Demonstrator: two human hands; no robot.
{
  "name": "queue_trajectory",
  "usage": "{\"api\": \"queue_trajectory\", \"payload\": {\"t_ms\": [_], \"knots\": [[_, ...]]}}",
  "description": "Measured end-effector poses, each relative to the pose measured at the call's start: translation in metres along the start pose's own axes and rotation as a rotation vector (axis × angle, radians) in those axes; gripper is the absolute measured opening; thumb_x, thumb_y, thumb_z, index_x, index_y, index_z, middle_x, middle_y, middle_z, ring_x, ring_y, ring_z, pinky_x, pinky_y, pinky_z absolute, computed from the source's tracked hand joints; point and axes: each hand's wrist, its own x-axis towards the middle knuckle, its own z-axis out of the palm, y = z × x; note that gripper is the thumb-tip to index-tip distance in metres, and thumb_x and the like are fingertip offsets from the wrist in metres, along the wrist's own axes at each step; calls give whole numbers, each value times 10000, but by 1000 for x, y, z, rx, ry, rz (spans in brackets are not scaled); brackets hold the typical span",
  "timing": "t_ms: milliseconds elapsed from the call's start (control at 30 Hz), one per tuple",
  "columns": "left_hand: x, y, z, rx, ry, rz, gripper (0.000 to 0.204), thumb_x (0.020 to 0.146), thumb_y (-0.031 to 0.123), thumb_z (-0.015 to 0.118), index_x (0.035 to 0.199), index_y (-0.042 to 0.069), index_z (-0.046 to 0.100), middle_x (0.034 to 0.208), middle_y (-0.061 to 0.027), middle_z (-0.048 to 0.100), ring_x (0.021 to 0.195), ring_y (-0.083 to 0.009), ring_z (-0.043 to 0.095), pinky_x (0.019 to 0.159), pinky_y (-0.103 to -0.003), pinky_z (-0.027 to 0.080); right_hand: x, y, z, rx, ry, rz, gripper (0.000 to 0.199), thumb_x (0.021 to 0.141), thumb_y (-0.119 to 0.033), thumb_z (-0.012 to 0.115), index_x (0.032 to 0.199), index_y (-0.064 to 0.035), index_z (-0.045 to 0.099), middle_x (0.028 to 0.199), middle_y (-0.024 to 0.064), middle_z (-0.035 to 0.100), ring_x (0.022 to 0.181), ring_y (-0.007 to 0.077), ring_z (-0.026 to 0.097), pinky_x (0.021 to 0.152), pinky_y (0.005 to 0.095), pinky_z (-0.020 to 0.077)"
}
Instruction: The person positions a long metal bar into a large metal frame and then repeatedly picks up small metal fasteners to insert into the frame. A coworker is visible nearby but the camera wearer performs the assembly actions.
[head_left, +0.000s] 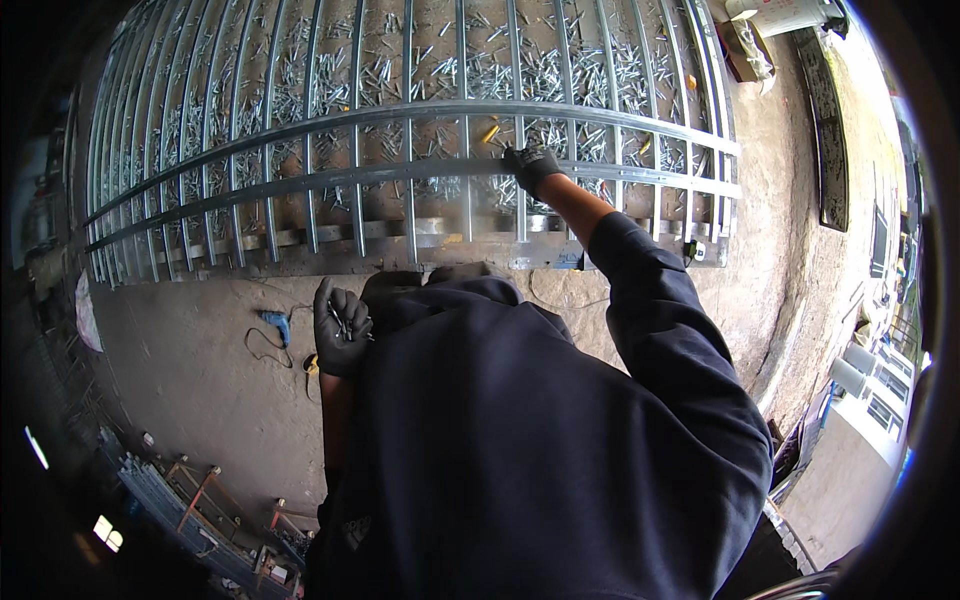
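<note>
My left hand [342,325], in a dark glove, is held low beside my body with its fingers curled around several small metal fasteners [345,326], perhaps screws or rivets. My right arm reaches forward over the metal frame. On the nearer cross rail [430,170] rests my gloved right hand [532,170], fingers bent together near a crossing with a lengthwise bar [520,215]; anything between the fingertips is hidden. Beyond it lies a small yellow piece [490,133]. A second cross rail [430,112] runs just farther off.
Many loose silver fasteners [400,80] lie between the bars on the worktable. On the floor at left are a blue corded drill [277,325] and a yellow-and-black tool [312,372]. Long metal profiles [170,505] are stacked behind at lower left. A cardboard box [742,52] stands at far right.
</note>
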Motion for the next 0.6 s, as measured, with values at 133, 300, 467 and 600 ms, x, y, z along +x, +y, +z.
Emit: {"api": "queue_trajectory", "payload": {"t_ms": [133, 300, 467, 600], "knots": [[18, -2, 11, 157, 108, -11, 521, 1049, 474, 470, 632, 169, 412, 521, 1, 321, 395, -132, 323, 352, -266, 211, 3, 6, 17, 160, 87, 181, 451, 982, -489, 499, 1209, -125, 637, 1095, 245, 693, 1037, 445, 661, 875, 521, 506], [49, -7, 19, 161, 117, -77, 552, 1020, 569, 474, 697, 132, 568, 556, -28, 489, 433, -169, 468, 352, -268, 305, -29, -54, -6, 875, 428, -17, 490, 962, -227, 678, 1404, -93, 515, 1254, 159, 637, 1143, 289, 633, 955, 413, 500], [77, -18, 49, 47, 29, -111, 509, 1018, 542, 491, 814, 106, 657, 703, -82, 661, 573, -190, 644, 411, -291, 448, -83, -187, -54, 1099, 276, -609, 308, 941, -198, 688, 1194, -36, 618, 1221, 180, 629, 1099, 358, 625, 920, 439, 507], [92, -38, 54, -33, -100, -24, 451, 1047, 454, 475, 1102, 53, 674, 1003, -110, 729, 860, -216, 715, 701, -345, 604, -107, -226, -93, 684, 358, -624, 500, 767, -203, 796, 1208, -48, 619, 1256, 179, 604, 1107, 394, 605, 937, 444, 503]]}}
